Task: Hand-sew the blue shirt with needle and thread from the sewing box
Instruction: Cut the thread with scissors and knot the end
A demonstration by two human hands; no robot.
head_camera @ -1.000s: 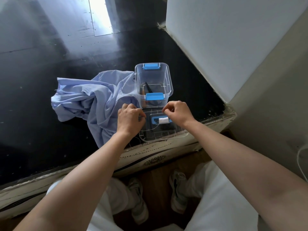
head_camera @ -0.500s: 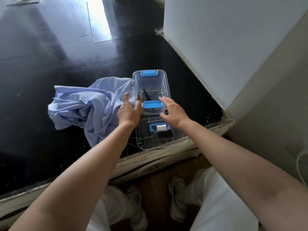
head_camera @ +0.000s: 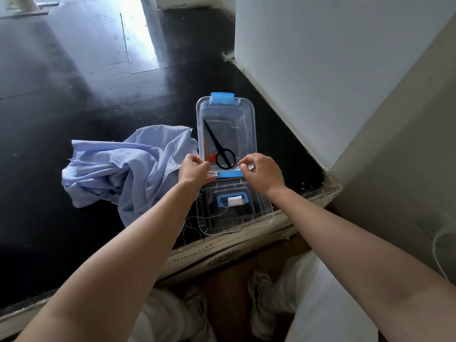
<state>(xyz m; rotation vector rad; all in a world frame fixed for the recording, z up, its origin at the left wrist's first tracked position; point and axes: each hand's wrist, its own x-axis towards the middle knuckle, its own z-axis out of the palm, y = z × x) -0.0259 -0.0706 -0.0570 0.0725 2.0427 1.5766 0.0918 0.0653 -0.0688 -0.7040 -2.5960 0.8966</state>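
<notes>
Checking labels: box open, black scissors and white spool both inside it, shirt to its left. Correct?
Not quite. Only the scissors lie inside the box. The spool sits on the lid, which lies in front of the box, nearer the person. The head view shows it. The rest holds: the box is open and the shirt is to its left.

Shirt (head_camera: 128, 174): light blue, crumpled in a heap on the dark tabletop (head_camera: 74, 95), right edge touching the box. Box (head_camera: 249, 112): clear plastic, blue latches, upright, lid off, black scissors (head_camera: 219, 146) lying inside. Lid (head_camera: 264, 213): flat, just in front of the box at the table edge. White thread spool (head_camera: 234, 201) sits in the lid's blue handle, loose strand trailing left.
</notes>
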